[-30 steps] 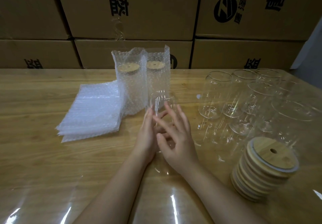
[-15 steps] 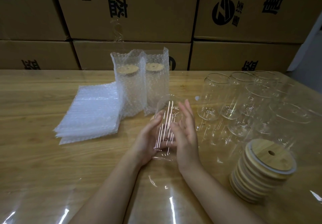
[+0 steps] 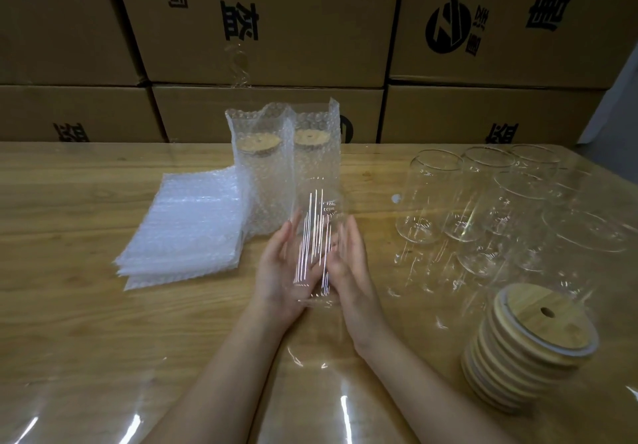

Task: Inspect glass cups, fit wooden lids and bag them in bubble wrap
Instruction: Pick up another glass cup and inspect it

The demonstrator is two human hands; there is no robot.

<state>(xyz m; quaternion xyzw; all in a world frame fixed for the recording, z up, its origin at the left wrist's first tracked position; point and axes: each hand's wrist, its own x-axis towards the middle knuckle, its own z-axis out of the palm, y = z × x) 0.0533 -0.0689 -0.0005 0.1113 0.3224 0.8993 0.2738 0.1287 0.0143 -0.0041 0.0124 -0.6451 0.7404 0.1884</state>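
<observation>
Hands, left (image 3: 279,271) and right (image 3: 349,267), flat against glass cup (image 3: 316,222); Chinese-lettered cartons (image 3: 310,29) behind

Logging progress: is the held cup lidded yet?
Unlidded: the glass cup between left hand and right hand shows clear glass, no wood.

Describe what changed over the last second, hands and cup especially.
The right hand, which lay across the front of the cup a second ago, has swung off to its right side, and the left hand has opened out on its left. The cup is now held between both flat palms. Unchanged: the two bagged cups, bag stack, bare cups and lids.
</observation>
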